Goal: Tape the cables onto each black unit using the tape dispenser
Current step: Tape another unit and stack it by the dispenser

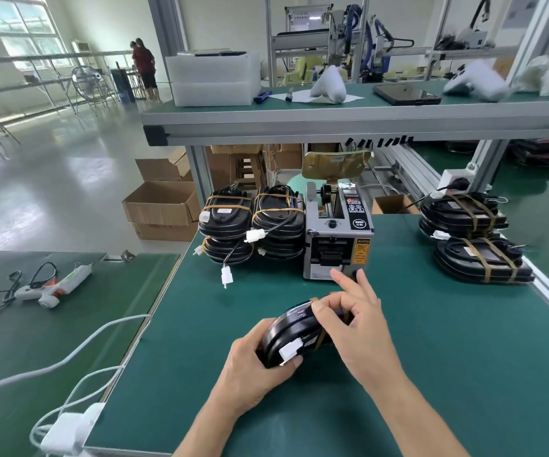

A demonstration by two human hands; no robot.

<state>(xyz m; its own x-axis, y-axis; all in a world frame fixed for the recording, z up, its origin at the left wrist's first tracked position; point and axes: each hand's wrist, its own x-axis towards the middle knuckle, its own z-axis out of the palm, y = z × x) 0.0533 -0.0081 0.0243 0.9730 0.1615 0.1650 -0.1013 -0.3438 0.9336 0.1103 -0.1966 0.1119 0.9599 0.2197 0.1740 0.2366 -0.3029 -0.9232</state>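
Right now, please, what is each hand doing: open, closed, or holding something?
Left hand: closed, gripping the black unit at its near end.
Right hand: thumb and index finger pinching the top of the same unit, other fingers straight.

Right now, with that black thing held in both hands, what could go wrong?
The left hand holds the black unit tilted off the mat, so it might slip. The right hand presses brown tape near the white connector; the strip could crease or cover it. Dangling connectors on the left stacks could snag.
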